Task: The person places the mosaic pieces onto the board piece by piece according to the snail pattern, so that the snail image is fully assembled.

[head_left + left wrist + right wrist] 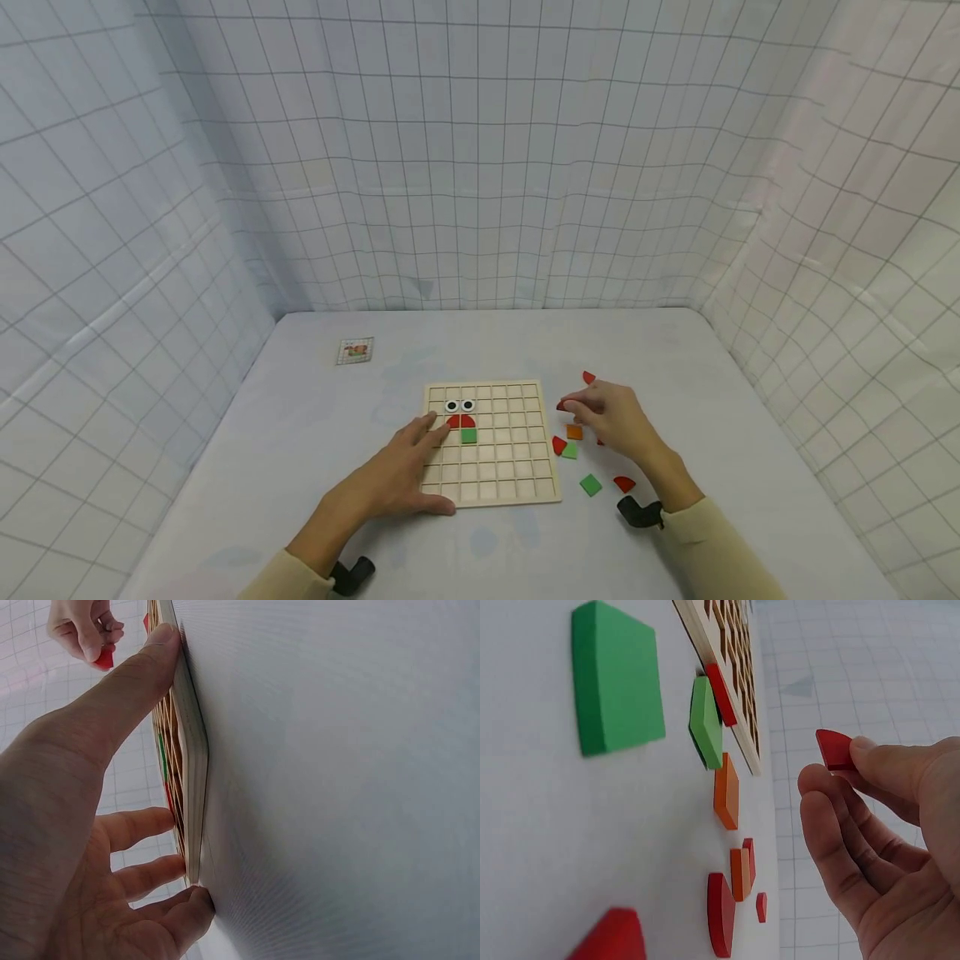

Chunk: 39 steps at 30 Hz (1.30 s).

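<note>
A square wooden grid board (506, 472) lies on the table. Two eye tiles (460, 406), two red quarter-circle tiles (461, 422) and a green square tile (468, 436) sit in its cells. My left hand (401, 471) rests at the board's left side, fingers spread and thumb along the near edge; the left wrist view shows the thumb (142, 675) touching the rim. Right of the board, my right hand (611, 417) pinches a red quarter-circle tile (835, 750) between thumb and fingers, raised above the table in the right wrist view.
Loose tiles lie right of the board: a green square (590, 485), a light green tile (570, 451), an orange square (574, 432) and several red pieces, one (558, 446) by the board's edge. A small picture card (355, 351) lies at the back left. Grid-patterned cloth (480, 167) surrounds the table.
</note>
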### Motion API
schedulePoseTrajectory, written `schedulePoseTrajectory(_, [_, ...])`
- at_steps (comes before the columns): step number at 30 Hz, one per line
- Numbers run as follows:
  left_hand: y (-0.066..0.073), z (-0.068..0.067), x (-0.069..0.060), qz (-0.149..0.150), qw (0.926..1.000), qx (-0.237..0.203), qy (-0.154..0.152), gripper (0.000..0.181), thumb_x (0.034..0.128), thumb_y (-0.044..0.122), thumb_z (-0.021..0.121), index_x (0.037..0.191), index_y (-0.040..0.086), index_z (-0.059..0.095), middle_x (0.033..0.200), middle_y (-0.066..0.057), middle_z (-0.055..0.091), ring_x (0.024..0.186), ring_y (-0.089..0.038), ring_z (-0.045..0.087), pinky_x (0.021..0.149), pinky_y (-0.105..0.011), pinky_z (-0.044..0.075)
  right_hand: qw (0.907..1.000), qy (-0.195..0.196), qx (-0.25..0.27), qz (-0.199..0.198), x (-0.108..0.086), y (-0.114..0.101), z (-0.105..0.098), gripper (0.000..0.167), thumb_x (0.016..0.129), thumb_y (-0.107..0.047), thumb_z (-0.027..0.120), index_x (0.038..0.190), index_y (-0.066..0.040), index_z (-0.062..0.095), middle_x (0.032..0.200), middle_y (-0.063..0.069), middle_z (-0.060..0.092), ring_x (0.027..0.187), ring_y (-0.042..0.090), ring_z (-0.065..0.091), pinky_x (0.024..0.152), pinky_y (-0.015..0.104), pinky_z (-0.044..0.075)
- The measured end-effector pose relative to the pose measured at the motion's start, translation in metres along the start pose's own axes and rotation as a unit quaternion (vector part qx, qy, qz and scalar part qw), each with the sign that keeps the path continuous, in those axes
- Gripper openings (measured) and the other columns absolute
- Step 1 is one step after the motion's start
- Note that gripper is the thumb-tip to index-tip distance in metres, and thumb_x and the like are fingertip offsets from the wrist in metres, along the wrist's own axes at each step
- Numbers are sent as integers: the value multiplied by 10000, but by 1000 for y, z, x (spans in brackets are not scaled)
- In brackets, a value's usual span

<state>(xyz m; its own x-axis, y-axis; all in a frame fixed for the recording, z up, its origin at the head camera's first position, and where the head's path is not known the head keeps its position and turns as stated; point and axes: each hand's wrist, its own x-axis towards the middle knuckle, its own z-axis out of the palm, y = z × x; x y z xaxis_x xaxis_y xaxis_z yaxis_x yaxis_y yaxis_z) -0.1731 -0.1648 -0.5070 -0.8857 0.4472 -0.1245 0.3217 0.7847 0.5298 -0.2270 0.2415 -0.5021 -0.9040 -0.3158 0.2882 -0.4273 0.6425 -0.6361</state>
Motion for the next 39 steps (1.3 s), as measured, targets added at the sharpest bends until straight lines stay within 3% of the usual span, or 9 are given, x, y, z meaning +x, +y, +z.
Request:
schedulePoseTrajectory(5, [-2,0,0,56,9999,98,-31,1318,791,673,1039,1805,97,425,1917,-218,286,1771,-537,307,1346,-734,436,9998,-151,96,13,4,-8,11,148,1074,-163,866,1203,-126,928,1105,-22,899,925,60,813,859,230,674])
schedulePoseTrajectory(15, [-1,0,1,61,9999,116,-38,1314,788,662,1045,1800,91,432,1914,-228,290,1766,-547,313,1340,-740,441,9964,-429,649,-335,9,-28,36,123,1034,-72,889,1152,-84,921,1085,27,878,932,89,845,844,212,689])
schedulePoseTrajectory(24, [0,-1,1,91,9999,120,-61,1310,795,660,1042,1798,78,431,1912,-239,290,1762,-557,314,1335,-747,443,9919,-830,917,-304,14,-47,64,79,1032,-96,901,1110,-101,907,1107,11,887,938,37,814,867,204,679])
schedulePoseTrajectory(39, [-3,0,1,186,9997,138,-19,1313,801,668,1034,1806,92,415,1906,-242,295,1748,-567,333,1320,-742,462,9859,-1289,717,-785,21,-74,99,51,1021,-97,916,1069,-109,903,1061,6,851,944,-5,750,859,183,653])
